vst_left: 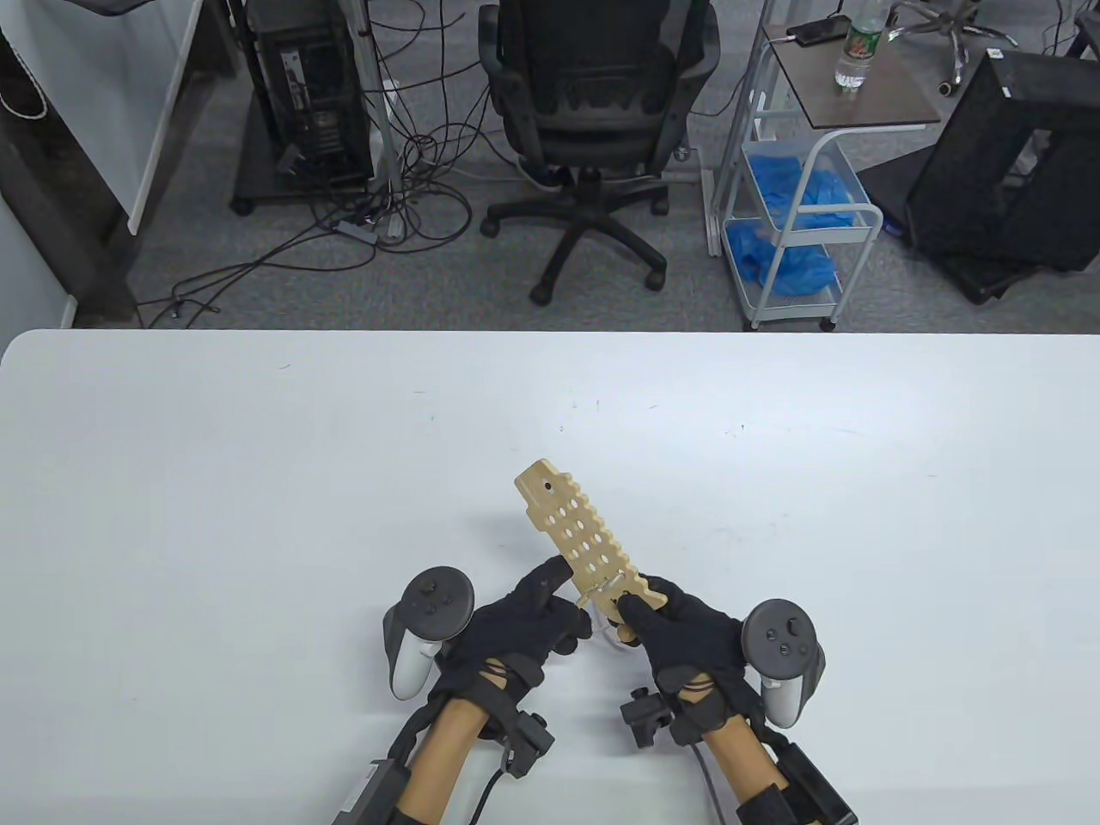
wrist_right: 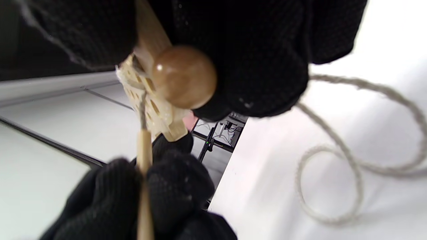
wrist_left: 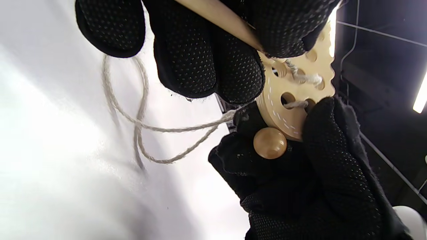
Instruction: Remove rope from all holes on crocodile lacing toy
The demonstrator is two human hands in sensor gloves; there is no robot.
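Toy: the crocodile lacing toy (vst_left: 580, 537) is a flat pale wooden board with rows of round holes and notched edges, raised off the worktop (vst_left: 258, 481) and slanting up and away from both grips.
Rope: the rope (wrist_left: 160, 128) is thin, off-white, twisted cord; it passes through the holes nearest the right grip, and its slack lies in loose loops on the worktop below the hands.
Needle: a slim, smooth wooden needle (wrist_right: 144, 186) is tied to the rope's end, just beside the toy's near edge.
Bead: a round, glossy brown wooden bead (wrist_right: 183, 77) sits against the right palm, under the toy's held end.
Left hand: the left hand (vst_left: 524, 623), in a black dotted glove, has its grip closed on the needle, fingers pinching it beside the toy; one finger reaches up to the toy's edge.
Right hand: the right hand (vst_left: 687, 632) has its grip closed around the toy's near end, thumb over the top face, fingers wrapped beneath.
Trackers: a grey and black tracker (vst_left: 425, 627) rides outside each hand.
Behind: beyond the worktop's far edge stand an office chair (vst_left: 593, 129), a wire cart (vst_left: 795, 215) and floor cables.
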